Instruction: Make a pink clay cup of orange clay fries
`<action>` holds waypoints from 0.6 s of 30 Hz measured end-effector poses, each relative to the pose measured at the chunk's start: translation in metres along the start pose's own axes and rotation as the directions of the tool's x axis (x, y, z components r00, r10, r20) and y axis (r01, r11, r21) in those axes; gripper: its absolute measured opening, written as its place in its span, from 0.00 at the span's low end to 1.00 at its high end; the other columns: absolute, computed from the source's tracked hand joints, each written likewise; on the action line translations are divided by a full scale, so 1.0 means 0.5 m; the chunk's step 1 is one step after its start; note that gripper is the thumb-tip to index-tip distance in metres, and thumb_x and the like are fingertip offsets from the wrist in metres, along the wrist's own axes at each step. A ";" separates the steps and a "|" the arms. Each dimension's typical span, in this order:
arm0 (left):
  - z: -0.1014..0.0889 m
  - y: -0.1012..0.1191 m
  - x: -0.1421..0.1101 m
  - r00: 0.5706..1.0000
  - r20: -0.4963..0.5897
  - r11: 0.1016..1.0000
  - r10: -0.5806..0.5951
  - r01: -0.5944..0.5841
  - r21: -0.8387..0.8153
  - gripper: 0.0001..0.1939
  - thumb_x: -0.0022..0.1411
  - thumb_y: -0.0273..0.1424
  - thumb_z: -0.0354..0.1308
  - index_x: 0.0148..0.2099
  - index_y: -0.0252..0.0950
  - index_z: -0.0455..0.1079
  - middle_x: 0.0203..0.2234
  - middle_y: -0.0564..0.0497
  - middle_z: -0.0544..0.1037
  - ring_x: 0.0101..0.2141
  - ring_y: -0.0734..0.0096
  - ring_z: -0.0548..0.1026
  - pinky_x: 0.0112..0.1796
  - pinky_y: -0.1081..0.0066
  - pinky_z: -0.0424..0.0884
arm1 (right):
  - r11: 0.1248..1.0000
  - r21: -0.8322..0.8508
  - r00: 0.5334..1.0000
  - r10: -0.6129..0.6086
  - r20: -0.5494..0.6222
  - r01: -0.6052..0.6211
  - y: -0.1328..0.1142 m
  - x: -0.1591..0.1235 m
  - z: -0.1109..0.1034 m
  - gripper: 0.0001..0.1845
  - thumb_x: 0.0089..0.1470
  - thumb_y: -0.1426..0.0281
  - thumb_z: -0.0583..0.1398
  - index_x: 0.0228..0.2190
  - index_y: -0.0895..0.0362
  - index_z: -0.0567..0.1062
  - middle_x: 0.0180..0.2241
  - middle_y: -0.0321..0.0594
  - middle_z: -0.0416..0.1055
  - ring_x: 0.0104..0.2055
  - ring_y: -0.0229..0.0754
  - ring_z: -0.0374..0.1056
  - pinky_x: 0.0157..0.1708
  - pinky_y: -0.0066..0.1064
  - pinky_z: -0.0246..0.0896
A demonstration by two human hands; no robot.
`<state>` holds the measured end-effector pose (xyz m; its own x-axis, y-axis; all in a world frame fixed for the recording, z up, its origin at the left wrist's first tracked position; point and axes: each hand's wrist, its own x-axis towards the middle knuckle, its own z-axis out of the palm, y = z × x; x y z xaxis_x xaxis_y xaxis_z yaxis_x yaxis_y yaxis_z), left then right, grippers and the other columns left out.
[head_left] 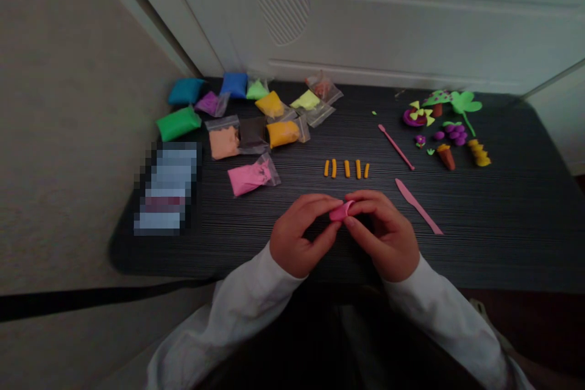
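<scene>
A small piece of pink modelling clay (339, 213), curved like a short tube or cup, is pinched between both hands above the table. My left hand (299, 234) grips its left end between thumb and fingers. On the other side, my right hand (386, 231) holds the rim with thumb and fingertips. Just beyond the hands lies a row of several short orange clay strips (347, 169). A pink clay knife (418, 206) rests to the right of my right hand, and a thin pink modelling tool (395, 146) lies farther back.
Bags of coloured clay, including an opened pink bag (249, 178), cover the back left of the dark table (219, 244). A blurred phone-like object (167, 189) lies at the left edge. Finished clay pieces, such as purple grapes (456, 133) and a green flower (464, 102), stand back right.
</scene>
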<state>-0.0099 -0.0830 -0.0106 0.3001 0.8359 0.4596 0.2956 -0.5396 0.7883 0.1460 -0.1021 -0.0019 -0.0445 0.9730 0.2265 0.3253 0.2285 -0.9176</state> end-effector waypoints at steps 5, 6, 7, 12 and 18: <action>0.001 -0.014 -0.001 0.980 -0.036 0.949 -0.197 0.181 -0.256 0.14 0.49 0.22 0.58 0.40 0.37 0.69 0.36 0.49 0.71 0.38 0.73 0.72 0.40 0.70 0.71 | 0.999 -0.023 0.999 -0.040 -0.014 0.039 -0.001 -0.004 0.004 0.14 0.46 0.74 0.59 0.38 0.52 0.70 0.43 0.41 0.65 0.46 0.43 0.62 0.45 0.41 0.60; 0.002 -0.018 -0.001 0.967 -0.046 0.908 -0.251 0.219 -0.356 0.13 0.49 0.22 0.58 0.39 0.37 0.69 0.35 0.50 0.71 0.37 0.74 0.72 0.39 0.71 0.72 | 1.000 -0.013 0.999 -0.024 -0.030 0.024 0.001 -0.005 0.005 0.15 0.46 0.74 0.59 0.39 0.52 0.69 0.44 0.42 0.64 0.45 0.43 0.62 0.44 0.40 0.61; 0.002 -0.022 -0.001 0.950 -0.049 0.855 -0.307 0.253 -0.452 0.12 0.48 0.23 0.59 0.38 0.37 0.69 0.35 0.50 0.71 0.36 0.74 0.73 0.38 0.72 0.72 | 1.000 -0.005 0.999 -0.008 -0.044 0.008 0.002 -0.007 0.006 0.15 0.46 0.74 0.59 0.39 0.52 0.69 0.45 0.42 0.63 0.44 0.43 0.62 0.42 0.40 0.62; 0.011 -0.031 0.006 0.845 -0.024 0.594 -0.533 0.354 -0.722 0.13 0.44 0.25 0.63 0.35 0.37 0.68 0.30 0.53 0.74 0.32 0.76 0.75 0.35 0.73 0.74 | 1.000 0.009 0.999 -0.010 -0.039 0.010 0.005 -0.009 0.011 0.15 0.46 0.73 0.59 0.39 0.52 0.67 0.42 0.42 0.65 0.43 0.43 0.63 0.39 0.38 0.62; 0.033 -0.023 0.010 0.840 -0.011 0.526 -0.543 0.330 -0.784 0.13 0.44 0.24 0.63 0.35 0.38 0.68 0.28 0.55 0.74 0.30 0.79 0.74 0.34 0.75 0.73 | 0.999 -0.012 0.997 -0.030 -0.069 0.030 0.007 -0.009 0.012 0.15 0.46 0.75 0.59 0.38 0.52 0.67 0.37 0.38 0.67 0.37 0.38 0.64 0.39 0.36 0.62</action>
<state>0.0031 -0.0744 -0.0240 0.0819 0.9959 -0.0373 -0.4565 0.0707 0.8869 0.1415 -0.1058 -0.0079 0.0106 0.9611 0.2762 0.3350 0.2568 -0.9065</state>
